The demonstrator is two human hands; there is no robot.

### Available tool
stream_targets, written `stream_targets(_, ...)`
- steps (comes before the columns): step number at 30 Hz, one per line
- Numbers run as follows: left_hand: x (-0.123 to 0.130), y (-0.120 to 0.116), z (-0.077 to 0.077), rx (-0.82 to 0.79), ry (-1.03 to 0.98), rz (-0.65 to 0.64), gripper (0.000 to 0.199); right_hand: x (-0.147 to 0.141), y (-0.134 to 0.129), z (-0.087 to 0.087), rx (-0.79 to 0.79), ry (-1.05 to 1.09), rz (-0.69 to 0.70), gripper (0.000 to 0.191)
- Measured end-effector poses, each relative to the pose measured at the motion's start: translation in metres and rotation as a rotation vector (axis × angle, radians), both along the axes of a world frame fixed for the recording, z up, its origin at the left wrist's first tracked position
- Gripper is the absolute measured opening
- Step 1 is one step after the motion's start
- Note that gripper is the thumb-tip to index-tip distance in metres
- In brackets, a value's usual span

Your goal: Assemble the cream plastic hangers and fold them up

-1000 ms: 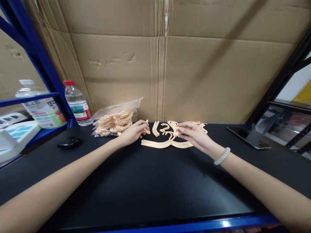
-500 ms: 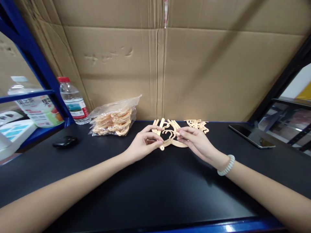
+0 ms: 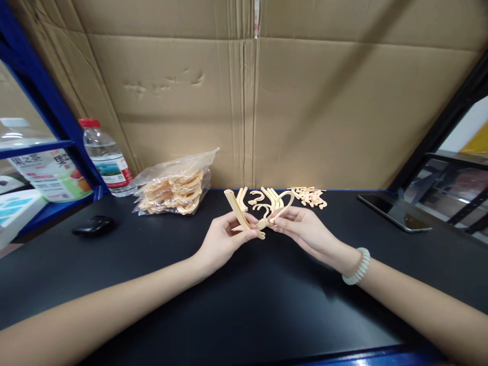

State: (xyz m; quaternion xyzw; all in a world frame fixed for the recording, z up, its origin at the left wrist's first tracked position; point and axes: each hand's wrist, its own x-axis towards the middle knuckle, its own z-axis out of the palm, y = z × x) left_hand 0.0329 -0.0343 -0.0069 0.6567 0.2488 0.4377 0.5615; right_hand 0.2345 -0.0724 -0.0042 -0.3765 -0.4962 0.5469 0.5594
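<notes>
Near the middle of the black table, my left hand (image 3: 226,237) pinches a pale wooden-coloured arm piece (image 3: 237,209) that slants up to the left. My right hand (image 3: 305,230) pinches a thin curved piece of the same colour (image 3: 285,201), which arcs up above its fingertips. Between the two hands the pieces meet at a small joint (image 3: 263,223), partly hidden by the fingers. Behind them lie loose hook pieces (image 3: 256,197), more arm pieces (image 3: 241,198) and a pile of small hooks (image 3: 310,195).
At the back left stands a clear bag of similar parts (image 3: 171,190), beside a red-capped bottle (image 3: 109,162). A black mouse (image 3: 93,226) lies at the left, a phone (image 3: 392,212) at the right. Cardboard (image 3: 324,101) rises behind the table (image 3: 236,315).
The pieces in my hands have been turned and lifted, so their arms now stick upward rather than lying low. The view has shifted slightly to the right.
</notes>
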Motion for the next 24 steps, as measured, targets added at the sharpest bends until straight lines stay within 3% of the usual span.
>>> stream_targets(5,0.002,-0.0059,-0.0032,0.088,-0.036,0.037,0.014,0.0006,-0.0029,0.0032,-0.031,-0.048,0.019,0.012)
stream_targets(13,0.0034,-0.0062,-0.0047,0.102,0.013,0.094,0.015,-0.0008,-0.0075,0.0072,-0.098,-0.025,0.145,0.017)
stream_targets(24,0.0033,-0.0073,-0.0043,0.12,0.072,0.063,0.013,-0.0046,-0.0091,0.006,-0.17,-0.055,0.165,0.024)
